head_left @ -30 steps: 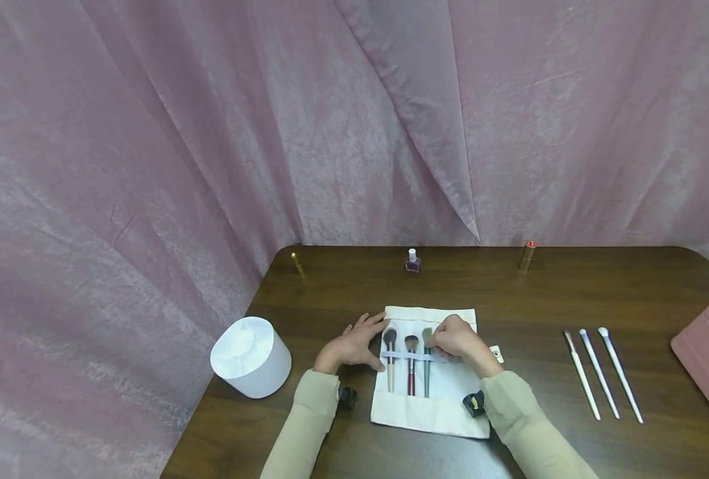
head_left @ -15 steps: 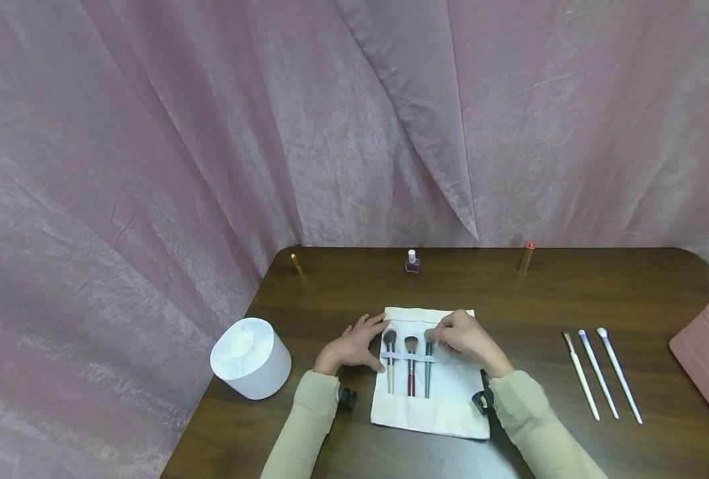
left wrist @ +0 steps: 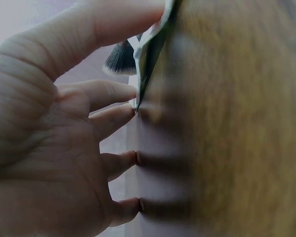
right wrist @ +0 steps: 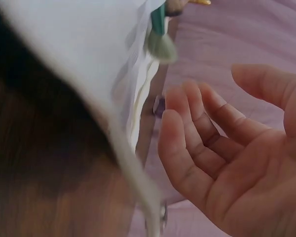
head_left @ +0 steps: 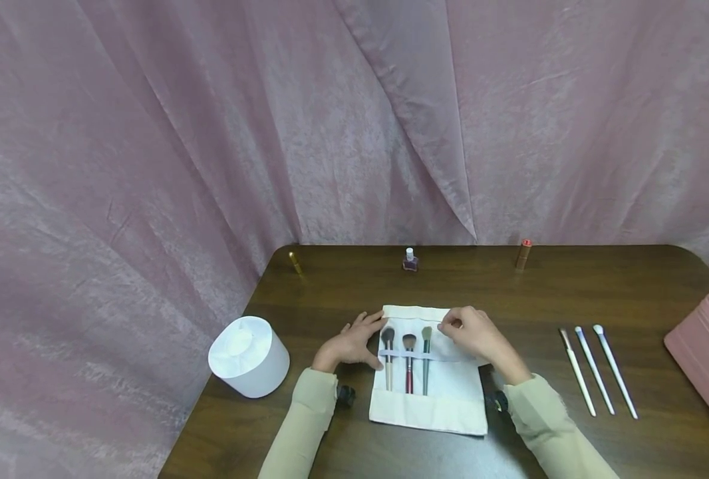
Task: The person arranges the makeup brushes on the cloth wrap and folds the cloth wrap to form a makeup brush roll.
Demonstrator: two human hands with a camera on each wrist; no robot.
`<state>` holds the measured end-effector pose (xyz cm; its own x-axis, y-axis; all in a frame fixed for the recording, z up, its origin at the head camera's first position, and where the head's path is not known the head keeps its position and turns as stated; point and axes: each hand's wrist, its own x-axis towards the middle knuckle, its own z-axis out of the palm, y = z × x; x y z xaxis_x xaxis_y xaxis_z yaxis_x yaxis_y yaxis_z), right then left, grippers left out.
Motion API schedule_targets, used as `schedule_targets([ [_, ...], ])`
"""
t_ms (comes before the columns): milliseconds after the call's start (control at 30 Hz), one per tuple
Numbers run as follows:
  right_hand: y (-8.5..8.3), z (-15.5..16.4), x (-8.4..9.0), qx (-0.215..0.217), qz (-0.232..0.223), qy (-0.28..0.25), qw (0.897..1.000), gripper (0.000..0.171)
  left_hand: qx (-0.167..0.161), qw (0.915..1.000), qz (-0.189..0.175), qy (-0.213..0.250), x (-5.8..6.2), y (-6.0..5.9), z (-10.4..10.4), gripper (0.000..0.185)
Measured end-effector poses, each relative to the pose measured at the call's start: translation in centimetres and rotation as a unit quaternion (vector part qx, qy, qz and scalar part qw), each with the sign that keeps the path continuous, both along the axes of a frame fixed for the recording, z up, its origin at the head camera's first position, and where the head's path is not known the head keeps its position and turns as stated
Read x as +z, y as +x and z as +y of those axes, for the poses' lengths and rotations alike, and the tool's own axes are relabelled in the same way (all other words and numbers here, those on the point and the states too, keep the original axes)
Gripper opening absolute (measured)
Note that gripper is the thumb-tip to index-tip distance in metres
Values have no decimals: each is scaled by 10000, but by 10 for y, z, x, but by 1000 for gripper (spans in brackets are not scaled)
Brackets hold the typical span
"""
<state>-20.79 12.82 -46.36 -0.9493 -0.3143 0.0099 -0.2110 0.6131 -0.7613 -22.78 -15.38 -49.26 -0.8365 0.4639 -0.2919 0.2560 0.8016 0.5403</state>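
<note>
While the left hand (head_left: 350,344) lies flat, fingers relaxed, at its edge, the cloth pouch (head_left: 444,399) holds 3 brushes (head_left: 408,362); the right hand (head_left: 477,334) hovers released, grasping nothing.

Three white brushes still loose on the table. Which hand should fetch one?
Probably the right hand: it's open and holds nothing, on the side of the loose white brushes. The left hand presses the roll's far edge.

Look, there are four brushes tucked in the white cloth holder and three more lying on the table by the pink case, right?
Not quite. The white cloth holder has three brushes tucked in it, not four: one with a pale handle, a red one and a green one. The head view shows this. The three loose brushes do lie on the table by the pink case.
</note>
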Motion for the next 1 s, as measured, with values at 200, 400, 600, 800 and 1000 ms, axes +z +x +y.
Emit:
schedule_targets([
  [200,6,12,1,-86,427,366,9984,12,0,10000,30,-7,-2,1,-1,95],
  [400,8,32,4,-319,738,554,9952,12,-38,10000,65,51,-1,1,-1,95],
  [600,9,55,5,-644,1002,737,9901,14,-36,10000,38,50,-2,-1,-2,95],
  [800,11,78,5,-940,1117,1027,9839,20,-40,10000,36,85,-1,-1,-2,95],
  [1000,14,102,7,-1247,922,1181,9808,26,-12,10000,-4,66,0,-1,-1,95],
])
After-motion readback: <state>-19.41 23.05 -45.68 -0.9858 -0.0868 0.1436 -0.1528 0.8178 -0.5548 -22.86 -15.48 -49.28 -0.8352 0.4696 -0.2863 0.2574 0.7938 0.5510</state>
